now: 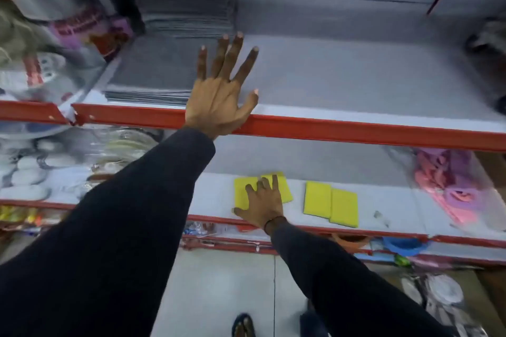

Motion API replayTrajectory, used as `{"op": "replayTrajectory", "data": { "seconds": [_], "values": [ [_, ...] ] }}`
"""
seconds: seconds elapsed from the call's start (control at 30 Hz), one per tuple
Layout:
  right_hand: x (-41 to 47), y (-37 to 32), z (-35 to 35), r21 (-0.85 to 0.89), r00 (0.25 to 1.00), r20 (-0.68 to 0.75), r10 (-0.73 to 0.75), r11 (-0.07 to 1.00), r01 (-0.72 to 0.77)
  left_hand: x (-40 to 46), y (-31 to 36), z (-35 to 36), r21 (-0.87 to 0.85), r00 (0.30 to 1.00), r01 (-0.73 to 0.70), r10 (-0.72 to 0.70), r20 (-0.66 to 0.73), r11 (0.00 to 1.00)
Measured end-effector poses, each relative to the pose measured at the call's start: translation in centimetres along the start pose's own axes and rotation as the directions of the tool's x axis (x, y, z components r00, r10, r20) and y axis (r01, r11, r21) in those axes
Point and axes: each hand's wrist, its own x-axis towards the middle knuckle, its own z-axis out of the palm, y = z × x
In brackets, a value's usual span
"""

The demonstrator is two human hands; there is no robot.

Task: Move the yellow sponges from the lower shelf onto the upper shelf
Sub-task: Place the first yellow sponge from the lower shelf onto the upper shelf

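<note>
Right hand (261, 204) hides part of two yellow sponges (242, 191).

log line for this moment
left hand: flat, upper shelf edge | right hand: on left yellow sponges | right sponge pair: untouched, lower shelf

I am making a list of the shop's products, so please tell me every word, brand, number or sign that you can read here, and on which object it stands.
No text can be read.
Red and purple package, left on the upper shelf: it carries print, too blurred to read.
Packets at the far left of the lower shelf: too small and blurred.
Yellow sponges: no print visible.
</note>
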Motion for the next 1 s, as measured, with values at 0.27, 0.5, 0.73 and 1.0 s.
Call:
{"op": "replayTrajectory", "data": {
  "seconds": [0.27, 0.5, 0.73, 1.0],
  "values": [
    [-0.3, -2.2, -1.4, 0.1, 0.984, -0.169, -0.064, 0.992, 0.081, 0.3, -0.1, -0.3, 0.007, 0.999, 0.017, -0.017, 0.046, 1.0],
    [-7.0, 2.8, -9.4, 0.327, 0.584, -0.81, 0.051, 0.867, 0.377, -0.1, 0.4, -1.2, -0.027, 0.997, 0.041, -0.04, 0.06, 0.999],
    [-4.9, 6.6, -24.0, 0.529, 0.468, -0.783, 0.409, 0.834, 0.156, -0.7, 0.6, -1.4, -0.051, 0.997, 0.055, -0.052, 0.061, 0.997],
    [-3.5, 6.2, -24.9, 0.6, 0.426, -0.722, 0.545, 0.8, -0.006, -0.5, 0.5, -1.2, -0.056, 0.996, 0.071, -0.068, 0.055, 0.996]
  ]
}}
